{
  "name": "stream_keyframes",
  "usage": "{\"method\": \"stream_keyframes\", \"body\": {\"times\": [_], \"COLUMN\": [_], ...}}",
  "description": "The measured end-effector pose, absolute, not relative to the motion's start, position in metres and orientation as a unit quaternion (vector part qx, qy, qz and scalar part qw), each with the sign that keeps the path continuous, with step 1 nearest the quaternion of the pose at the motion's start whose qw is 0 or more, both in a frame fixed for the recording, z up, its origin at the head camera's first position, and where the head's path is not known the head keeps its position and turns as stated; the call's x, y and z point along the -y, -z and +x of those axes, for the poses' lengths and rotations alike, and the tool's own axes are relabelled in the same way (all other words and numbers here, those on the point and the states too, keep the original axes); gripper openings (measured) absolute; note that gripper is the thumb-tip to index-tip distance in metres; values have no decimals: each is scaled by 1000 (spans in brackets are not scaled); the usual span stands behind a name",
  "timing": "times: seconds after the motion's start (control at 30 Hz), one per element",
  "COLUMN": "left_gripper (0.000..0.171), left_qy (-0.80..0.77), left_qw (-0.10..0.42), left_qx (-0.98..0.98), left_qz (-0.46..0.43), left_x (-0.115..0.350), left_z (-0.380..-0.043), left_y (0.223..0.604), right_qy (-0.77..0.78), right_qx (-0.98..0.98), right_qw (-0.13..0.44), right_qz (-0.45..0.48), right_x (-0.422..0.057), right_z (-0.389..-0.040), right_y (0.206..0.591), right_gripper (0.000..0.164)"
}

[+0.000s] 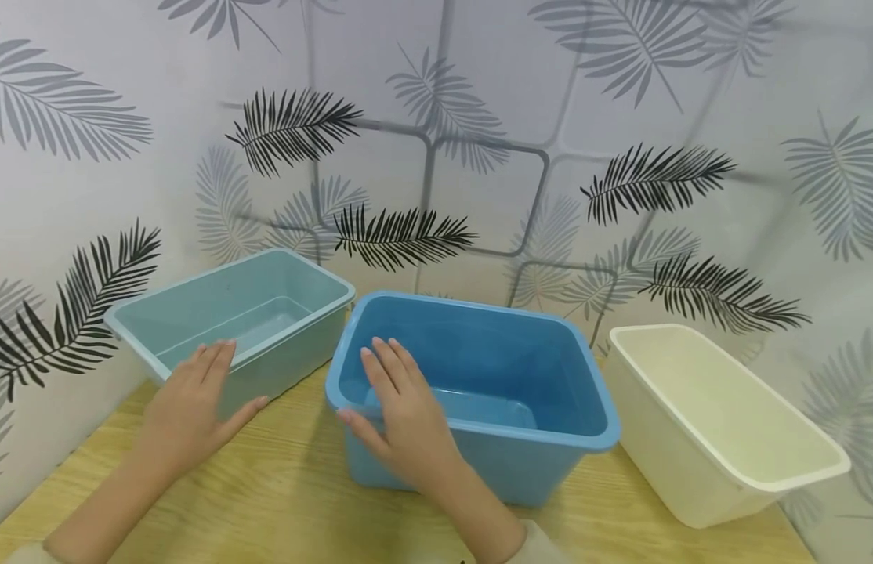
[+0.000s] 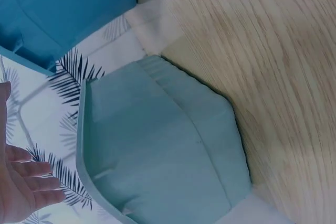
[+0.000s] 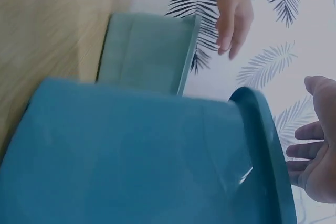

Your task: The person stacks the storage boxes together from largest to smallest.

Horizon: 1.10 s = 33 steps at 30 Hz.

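My left hand (image 1: 186,411) is over the near rim of a pale green plastic bin (image 1: 295,356), fingers straight and thumb spread. In the left wrist view a gap shows between that hand (image 2: 23,182) and the green bin's rim. Over the left end of a larger blue plastic bin (image 1: 486,446) is my right hand (image 1: 411,419), its fingers extended and holding nothing. The right wrist view shows this hand (image 3: 317,150) just above the blue rim (image 3: 273,156); whether it touches is hard to tell. Inside, the visible parts of both bins hold nothing.
A cream plastic bin (image 1: 662,439) stands to the right of the blue one. All three bins are on a wood-grain table (image 1: 267,501), close to a wall (image 1: 479,180) covered in a grey and black leaf pattern.
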State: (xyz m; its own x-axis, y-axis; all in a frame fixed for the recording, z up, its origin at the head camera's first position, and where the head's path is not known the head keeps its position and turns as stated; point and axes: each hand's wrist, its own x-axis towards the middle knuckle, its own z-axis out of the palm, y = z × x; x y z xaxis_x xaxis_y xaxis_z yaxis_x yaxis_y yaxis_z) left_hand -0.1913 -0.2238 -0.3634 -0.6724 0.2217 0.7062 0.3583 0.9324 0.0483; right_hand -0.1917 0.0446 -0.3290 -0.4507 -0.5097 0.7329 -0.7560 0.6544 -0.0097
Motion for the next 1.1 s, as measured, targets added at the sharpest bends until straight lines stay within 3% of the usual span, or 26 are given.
{"method": "stream_keyframes", "body": {"times": [0.37, 0.57, 0.87, 1.1], "left_gripper": [82, 76, 60, 54], "left_qy": [97, 82, 63, 47], "left_qw": [373, 369, 305, 314], "left_qx": [909, 912, 941, 938], "left_qz": [-156, -161, -130, -137], "left_x": [244, 250, 247, 249], "left_z": [-198, -198, -195, -194], "left_y": [370, 373, 376, 382], "right_qy": [-179, -175, -164, -140], "right_qx": [824, 833, 849, 882], "right_qw": [367, 338, 296, 249], "right_qz": [393, 401, 406, 376], "right_x": [5, 31, 59, 74], "right_z": [-197, -194, -207, -222], "right_y": [327, 334, 356, 371], "right_gripper": [54, 48, 42, 48]}}
